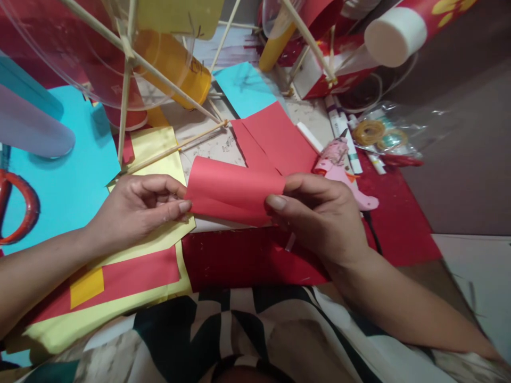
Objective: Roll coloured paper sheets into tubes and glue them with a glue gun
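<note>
A red piece of paper (233, 189), curved over on itself, is stretched between my two hands above the table. My left hand (147, 205) pinches its left end between thumb and fingers. At the other end, my right hand (315, 210) grips it with the thumb in front; some of those fingers are hidden. More red paper (275, 138) lies flat just behind. Close to my right hand is a pink glue gun (345, 175) with its nozzle pointing away from me. Under my left forearm lie yellow paper sheets (155, 146).
A frame of thin wooden sticks (175, 90) stands at the back left. Orange-handled scissors (24, 207) lie on blue paper (75, 181) at the left. An orange cup (195, 80), markers (347, 138) and a clear bag with tape rolls (379, 133) are further back.
</note>
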Demonstrator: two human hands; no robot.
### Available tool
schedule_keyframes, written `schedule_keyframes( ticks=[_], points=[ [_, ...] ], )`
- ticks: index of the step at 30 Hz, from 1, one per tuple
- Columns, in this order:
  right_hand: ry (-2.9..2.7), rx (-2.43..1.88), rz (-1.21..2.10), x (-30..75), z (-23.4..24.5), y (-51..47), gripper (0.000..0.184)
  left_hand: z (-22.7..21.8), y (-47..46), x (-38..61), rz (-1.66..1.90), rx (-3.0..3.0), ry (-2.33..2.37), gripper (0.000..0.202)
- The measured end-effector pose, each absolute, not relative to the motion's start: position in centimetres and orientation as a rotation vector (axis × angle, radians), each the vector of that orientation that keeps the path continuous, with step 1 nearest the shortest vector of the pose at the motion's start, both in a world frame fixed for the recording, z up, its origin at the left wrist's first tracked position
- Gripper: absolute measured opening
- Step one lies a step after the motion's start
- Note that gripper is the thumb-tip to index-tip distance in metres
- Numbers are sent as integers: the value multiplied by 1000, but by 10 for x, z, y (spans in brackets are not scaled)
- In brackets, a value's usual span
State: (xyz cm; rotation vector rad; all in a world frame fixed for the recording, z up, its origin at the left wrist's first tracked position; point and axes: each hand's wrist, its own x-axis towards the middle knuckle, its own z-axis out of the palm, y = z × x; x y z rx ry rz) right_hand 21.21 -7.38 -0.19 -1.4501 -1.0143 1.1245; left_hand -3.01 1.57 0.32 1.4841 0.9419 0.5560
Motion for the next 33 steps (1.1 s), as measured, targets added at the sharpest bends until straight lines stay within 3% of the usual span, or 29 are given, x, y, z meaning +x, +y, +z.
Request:
schedule_keyframes(
  ticks=[33],
  points=[
    [-1120,-1519,1200,212,-9,-73,11,5,17,-28,558,1424,948,7]
  ],
)
